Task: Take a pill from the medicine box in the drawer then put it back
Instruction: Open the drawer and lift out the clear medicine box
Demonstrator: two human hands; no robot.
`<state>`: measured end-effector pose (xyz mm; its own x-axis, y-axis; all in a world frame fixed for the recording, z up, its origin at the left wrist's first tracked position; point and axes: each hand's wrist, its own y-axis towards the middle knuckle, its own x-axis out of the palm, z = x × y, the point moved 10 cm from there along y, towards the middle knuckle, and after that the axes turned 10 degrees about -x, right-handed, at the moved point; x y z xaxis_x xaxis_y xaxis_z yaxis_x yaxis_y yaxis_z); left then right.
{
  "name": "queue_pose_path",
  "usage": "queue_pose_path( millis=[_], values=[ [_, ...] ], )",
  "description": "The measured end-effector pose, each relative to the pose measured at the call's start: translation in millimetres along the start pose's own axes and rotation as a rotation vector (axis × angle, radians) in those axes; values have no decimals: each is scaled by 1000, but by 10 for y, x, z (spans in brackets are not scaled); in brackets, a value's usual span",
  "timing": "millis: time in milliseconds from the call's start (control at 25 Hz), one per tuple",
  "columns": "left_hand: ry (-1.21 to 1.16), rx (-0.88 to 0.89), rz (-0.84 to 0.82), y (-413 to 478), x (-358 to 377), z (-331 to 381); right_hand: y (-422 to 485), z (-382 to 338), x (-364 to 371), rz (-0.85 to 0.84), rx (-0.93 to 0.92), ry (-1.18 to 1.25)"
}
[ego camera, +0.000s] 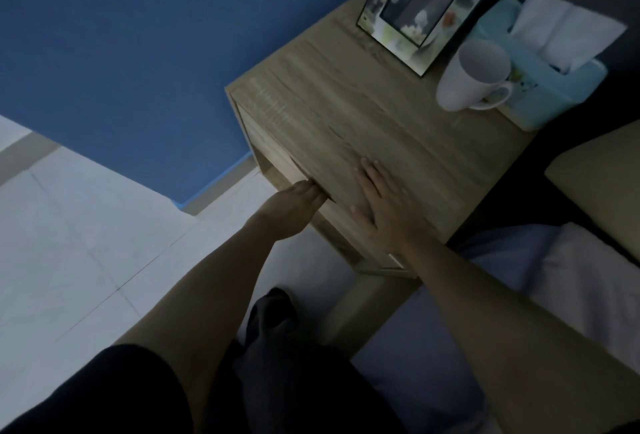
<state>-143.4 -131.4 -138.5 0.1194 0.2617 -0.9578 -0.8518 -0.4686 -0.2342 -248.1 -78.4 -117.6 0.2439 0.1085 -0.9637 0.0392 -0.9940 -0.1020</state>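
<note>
A wooden nightstand (363, 114) stands against a blue wall. Its drawer front (277, 163) faces left and sits under the top's edge; the drawer looks closed or barely open. My left hand (294, 205) reaches to the drawer's upper edge, with the fingertips tucked under the top and hidden. My right hand (381, 205) lies flat, fingers spread, on the nightstand top near its front corner. The medicine box and pill are not visible.
At the back of the top stand a framed picture (426, 0), a white mug (471, 76) and a light blue tissue box (540, 80). A bed with a pillow (595, 177) lies to the right. Pale floor tiles (86, 225) spread on the left.
</note>
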Motion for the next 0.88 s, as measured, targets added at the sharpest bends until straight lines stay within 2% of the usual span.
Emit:
queue_pose_path(
  millis=[280,360,640,880],
  values=[
    [83,95,219,-206,-75,45,16,32,30,14,4,-16],
    [143,146,195,-268,-68,19,25,41,46,3,9,-21],
    [131,385,61,-706,-7,-48,8,32,28,1,-3,-17],
    [189,473,-12,-1104,159,-139,2,32,24,-3,7,-22]
  ],
)
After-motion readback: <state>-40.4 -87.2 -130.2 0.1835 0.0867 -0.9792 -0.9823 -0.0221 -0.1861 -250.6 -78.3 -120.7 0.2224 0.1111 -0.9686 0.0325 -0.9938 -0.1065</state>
